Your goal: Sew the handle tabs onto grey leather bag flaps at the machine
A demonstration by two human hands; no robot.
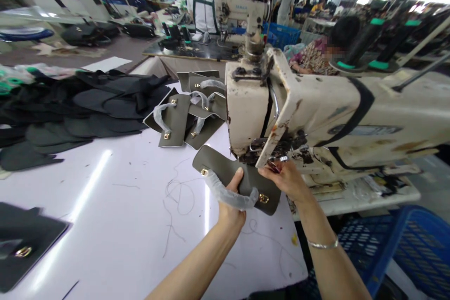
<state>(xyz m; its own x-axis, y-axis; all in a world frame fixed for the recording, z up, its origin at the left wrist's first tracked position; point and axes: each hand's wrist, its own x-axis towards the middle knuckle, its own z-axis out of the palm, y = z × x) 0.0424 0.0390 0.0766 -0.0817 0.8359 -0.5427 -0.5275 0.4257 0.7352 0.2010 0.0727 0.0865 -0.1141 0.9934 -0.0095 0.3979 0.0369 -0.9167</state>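
Note:
A dark olive bag panel (pixel 251 173) with a plastic-wrapped handle (pixel 225 194) and gold fittings lies on the white table, its far edge beneath the sewing machine (pixel 246 108) head. My left hand (pixel 232 206) reaches under the wrapped handle and grips the panel, thumb on top. Close to the needle area, my right hand (pixel 286 180) is closed by the panel's right end. Something small, reddish and metallic shows at its fingers, too hidden to name. The needle and presser foot are mostly covered.
Similar panels with wrapped handles (pixel 176 119) are piled behind. Stacked black pieces (pixel 105 103) lie at left, another dark panel (pixel 31 243) at front left. Loose threads are scattered on the white table (pixel 123 225). A blue basket (pixel 397 253) stands at right; a person (pixel 316 56) sits beyond the machine.

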